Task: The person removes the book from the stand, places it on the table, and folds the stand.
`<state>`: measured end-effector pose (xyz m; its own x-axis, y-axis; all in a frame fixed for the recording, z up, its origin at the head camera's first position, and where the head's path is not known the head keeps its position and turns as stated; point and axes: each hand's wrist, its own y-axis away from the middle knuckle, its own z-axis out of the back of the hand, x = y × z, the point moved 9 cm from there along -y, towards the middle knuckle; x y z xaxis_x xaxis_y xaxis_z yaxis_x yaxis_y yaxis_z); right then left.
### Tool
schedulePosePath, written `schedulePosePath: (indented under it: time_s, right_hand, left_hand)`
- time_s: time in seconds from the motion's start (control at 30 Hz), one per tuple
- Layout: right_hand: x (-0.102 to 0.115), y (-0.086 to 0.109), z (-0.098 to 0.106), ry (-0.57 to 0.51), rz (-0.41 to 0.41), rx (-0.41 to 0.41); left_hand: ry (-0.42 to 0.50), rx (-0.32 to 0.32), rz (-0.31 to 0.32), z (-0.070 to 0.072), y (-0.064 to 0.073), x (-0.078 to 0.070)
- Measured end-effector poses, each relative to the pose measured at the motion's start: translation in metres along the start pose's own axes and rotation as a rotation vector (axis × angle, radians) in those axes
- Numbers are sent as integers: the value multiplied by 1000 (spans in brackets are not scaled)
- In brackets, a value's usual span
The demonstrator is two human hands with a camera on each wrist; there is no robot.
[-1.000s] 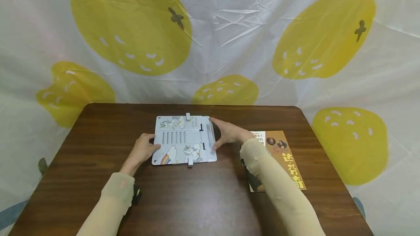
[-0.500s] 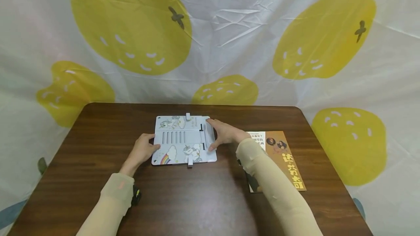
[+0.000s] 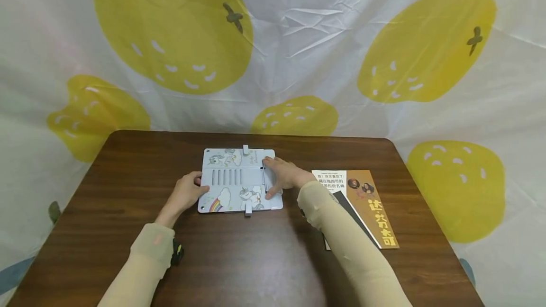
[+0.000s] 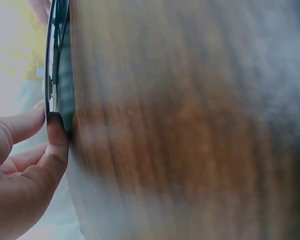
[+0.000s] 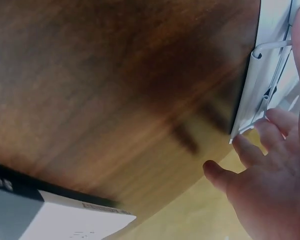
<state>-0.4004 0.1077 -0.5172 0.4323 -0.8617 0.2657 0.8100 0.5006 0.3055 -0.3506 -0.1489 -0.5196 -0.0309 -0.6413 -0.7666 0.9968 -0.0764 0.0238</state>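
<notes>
A white book stand (image 3: 232,179) printed with unicorns, clouds and a rainbow lies flat on the table in the head view. My left hand (image 3: 185,192) pinches its left edge, thumb on top and a fingertip underneath, as the left wrist view shows at the thin plate edge (image 4: 51,75). At the stand's right end, my right hand (image 3: 286,174) spans the hinged ledge, thumb at the near end and fingers at the far end. The hand covers most of that ledge. A bent wire (image 5: 272,45) shows beside the thumb in the right wrist view.
A book (image 3: 370,212) with an orange, white and black cover lies on the table at right, partly under the right sleeve. Grey clips (image 3: 248,209) jut from the stand's near and far edges. Behind the brown table (image 3: 256,259) hangs a fruit-print cloth (image 3: 298,60).
My right hand has moved left over the stand, and the hinged ledge has tipped inward, toward the plate, with it. The left hand keeps its place on the left edge.
</notes>
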Motion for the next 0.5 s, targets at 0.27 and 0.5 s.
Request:
schedulePosePath:
  time_s: [0.27,0.5]
  right_hand:
    - [7,-8,-1,82,20,33]
    - [10,-8,2,-1,48,67]
  left_hand:
    - [-8,-1,-6,5,0,3]
    - [-6,-3,-3,0,0,-1]
